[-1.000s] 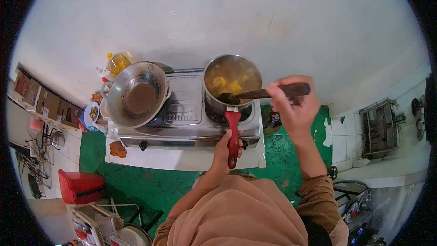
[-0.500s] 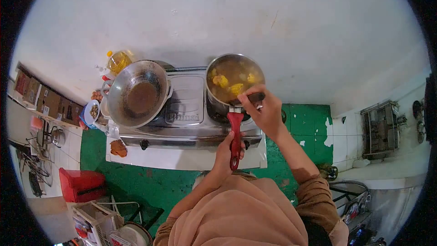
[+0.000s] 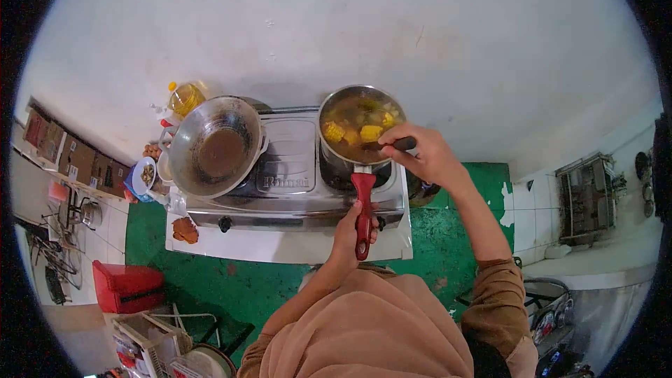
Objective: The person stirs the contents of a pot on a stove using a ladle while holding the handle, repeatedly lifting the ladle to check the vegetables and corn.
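My left hand (image 3: pixel 348 233) is wrapped round the red handle (image 3: pixel 363 199) of a saucepan (image 3: pixel 323 141) on the right burner. Yellow corn pieces (image 3: pixel 371 133) and other bits sit in its brownish broth. At the pan's right rim my right hand (image 3: pixel 425 154) grips a dark-handled stirring utensil (image 3: pixel 402 143), whose lower end is hidden in the broth. To the left, a large metal wok (image 3: pixel 222 147) with brown residue in its bottom rests on the other burner of the stove (image 3: pixel 287 150).
An oil bottle (image 3: pixel 185 100) stands behind the wok. Left of it are eggs (image 3: pixel 152 149) and a white bowl (image 3: pixel 144 175) with food bits. A brown crumpled item (image 3: pixel 185 230) lies on the table's front left. The wall (image 3: pixel 336 21) rises close behind the stove.
My right hand has shifted a little right, and its utensil has moved with it at the rim. The corn pieces have drifted in the broth. My left hand keeps its hold.
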Motion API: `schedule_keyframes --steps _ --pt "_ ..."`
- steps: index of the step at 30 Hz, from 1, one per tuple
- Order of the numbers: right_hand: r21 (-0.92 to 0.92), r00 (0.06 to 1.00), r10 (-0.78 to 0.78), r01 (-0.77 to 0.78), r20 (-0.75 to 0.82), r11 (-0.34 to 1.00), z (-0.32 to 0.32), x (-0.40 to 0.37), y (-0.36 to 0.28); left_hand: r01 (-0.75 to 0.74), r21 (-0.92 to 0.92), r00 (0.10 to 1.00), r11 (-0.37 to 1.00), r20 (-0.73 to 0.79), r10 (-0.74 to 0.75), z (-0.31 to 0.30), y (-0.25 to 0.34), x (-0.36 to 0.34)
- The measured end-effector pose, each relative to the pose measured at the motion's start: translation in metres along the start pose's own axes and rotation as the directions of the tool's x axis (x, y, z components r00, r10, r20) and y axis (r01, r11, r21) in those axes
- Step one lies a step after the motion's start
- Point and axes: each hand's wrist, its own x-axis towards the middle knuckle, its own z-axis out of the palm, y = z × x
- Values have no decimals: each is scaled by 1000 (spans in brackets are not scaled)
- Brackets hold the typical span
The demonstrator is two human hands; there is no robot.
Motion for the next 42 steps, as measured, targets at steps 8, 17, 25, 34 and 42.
schedule_keyframes --steps 8,17,25,34,42 --pt "97 981 46 -28 -188 995 -29 6 -13 -9 -51 1000 999 27 10 5 4 -4" --pt "109 927 88 -52 -364 993 -50 5 -34 -5 -21 1000 1000 11 5 2 1 -1" --pt "179 866 -62 172 -497 969 -48 8 -48 -1 -43 1000 999 11 1 4 2 -3" --pt "-108 933 -220 197 -284 974 -8 22 -1 2 -29 1000 1000 0 -2 4 2 -2" --pt "-198 976 -108 70 -189 978 8 47 24 -5 -8 1000 1000 -4 5 3 2 -2"
